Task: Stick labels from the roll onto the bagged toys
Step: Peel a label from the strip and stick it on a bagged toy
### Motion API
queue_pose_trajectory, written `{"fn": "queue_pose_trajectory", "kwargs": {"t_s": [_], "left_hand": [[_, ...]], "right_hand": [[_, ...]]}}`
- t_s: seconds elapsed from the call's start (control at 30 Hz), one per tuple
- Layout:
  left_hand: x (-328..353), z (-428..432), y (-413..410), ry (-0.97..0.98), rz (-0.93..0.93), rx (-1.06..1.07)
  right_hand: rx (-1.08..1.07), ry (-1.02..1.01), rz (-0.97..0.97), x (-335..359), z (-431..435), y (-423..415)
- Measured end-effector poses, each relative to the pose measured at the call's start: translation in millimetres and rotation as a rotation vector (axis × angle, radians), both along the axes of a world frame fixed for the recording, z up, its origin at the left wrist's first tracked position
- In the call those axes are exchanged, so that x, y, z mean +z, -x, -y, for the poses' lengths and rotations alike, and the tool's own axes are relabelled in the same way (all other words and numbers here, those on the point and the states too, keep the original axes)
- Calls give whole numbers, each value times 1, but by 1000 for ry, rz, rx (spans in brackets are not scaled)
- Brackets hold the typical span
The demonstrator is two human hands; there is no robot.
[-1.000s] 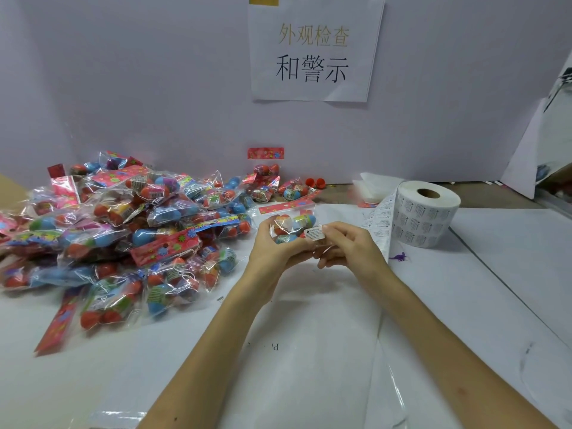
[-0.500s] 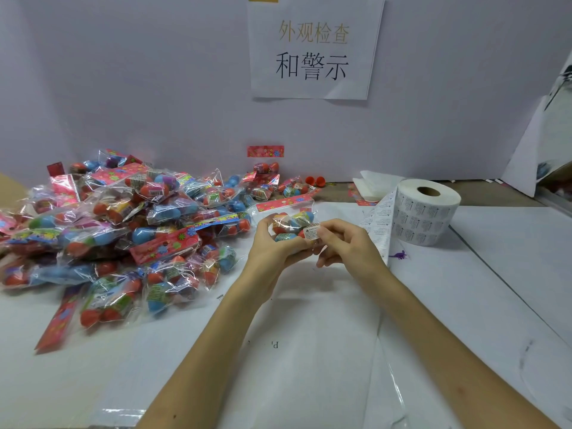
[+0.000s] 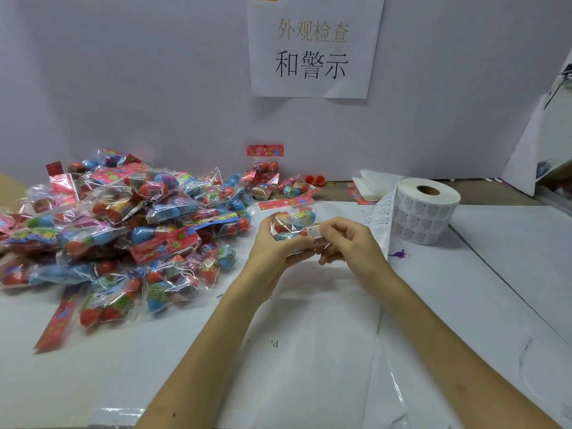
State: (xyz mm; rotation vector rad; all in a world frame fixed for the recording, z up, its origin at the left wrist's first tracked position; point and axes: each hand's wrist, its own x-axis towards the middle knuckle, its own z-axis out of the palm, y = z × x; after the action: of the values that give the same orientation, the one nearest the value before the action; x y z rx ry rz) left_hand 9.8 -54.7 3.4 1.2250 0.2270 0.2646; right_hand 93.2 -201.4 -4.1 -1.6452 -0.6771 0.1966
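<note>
Clear-plastic toy bag (image 3: 291, 219) gripped in my L hand (image 3: 272, 247); R hand (image 3: 351, 243) pinches white label (image 3: 313, 232) against it; label roll (image 3: 424, 212) just right, bag pile (image 3: 123, 227) left.

Over the white desk (image 3: 309, 382), the bagged toy (image 3: 297, 218) is a clear pouch of red, blue and yellow eggs under a red flowered header. Its label (image 3: 313, 232) is white with black print, as is the roll (image 3: 424, 212) near the right edge. The pile (image 3: 123, 230) at the left edge mixes red, blue, purple and green.
</note>
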Motion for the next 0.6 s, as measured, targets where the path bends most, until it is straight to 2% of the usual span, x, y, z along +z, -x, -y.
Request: {"fn": "queue_pose_trajectory", "kwargs": {"t_s": [0.17,0.4,0.6], "left_hand": [[-1,-1,-1,-34,-18,88],[-2,-1,-2,-92,-38,148],[-3,0,-1,-142,-28,170]], "right_hand": [[-2,7,61,0,0,1],[21,-9,-23,3,-1,2],[-9,45,62,1,-2,3]]}}
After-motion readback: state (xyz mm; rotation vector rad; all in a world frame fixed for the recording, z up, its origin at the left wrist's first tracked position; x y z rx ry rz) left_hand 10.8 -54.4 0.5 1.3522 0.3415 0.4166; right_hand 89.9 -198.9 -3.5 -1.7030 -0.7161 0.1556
